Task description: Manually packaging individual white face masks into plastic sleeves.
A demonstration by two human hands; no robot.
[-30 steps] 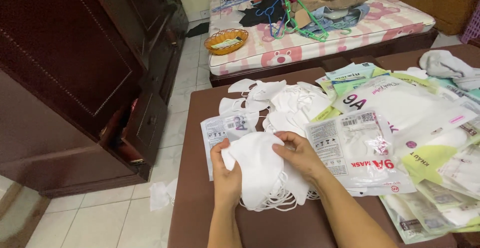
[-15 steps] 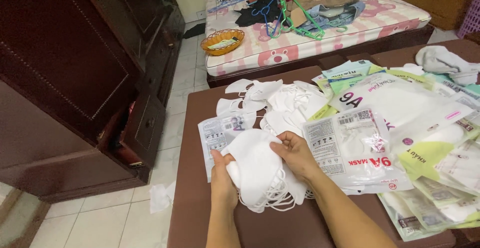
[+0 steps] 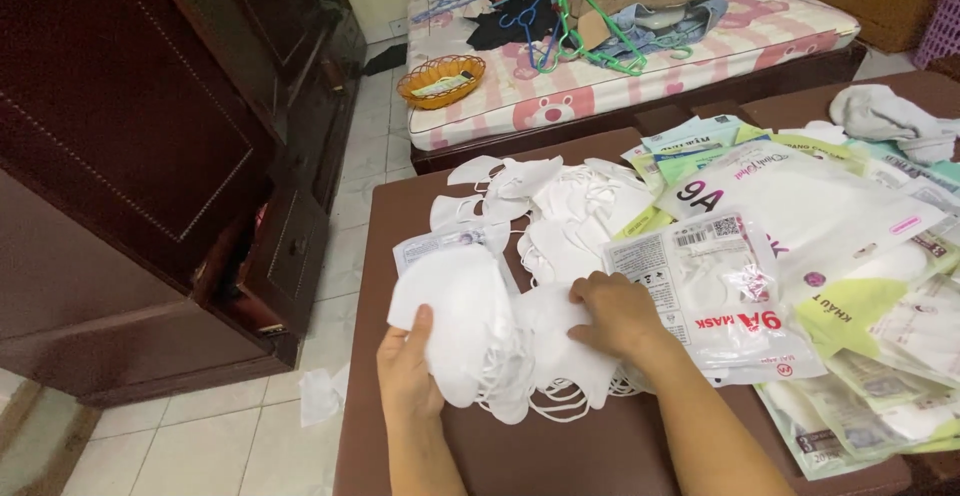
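Left hand [image 3: 408, 368] gripping a stack of white masks [image 3: 470, 326], right hand [image 3: 615, 314] pressing flat on them (fingers spread), brown tabletop [image 3: 560, 451], mask packets [image 3: 730, 296] beside.

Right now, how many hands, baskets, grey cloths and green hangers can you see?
Hands: 2, the left hand and the right hand, both on the pile of white masks
Orange basket: 1
Grey cloth: 1
Green hanger: 1 clear; more may be tangled in
Total: 5
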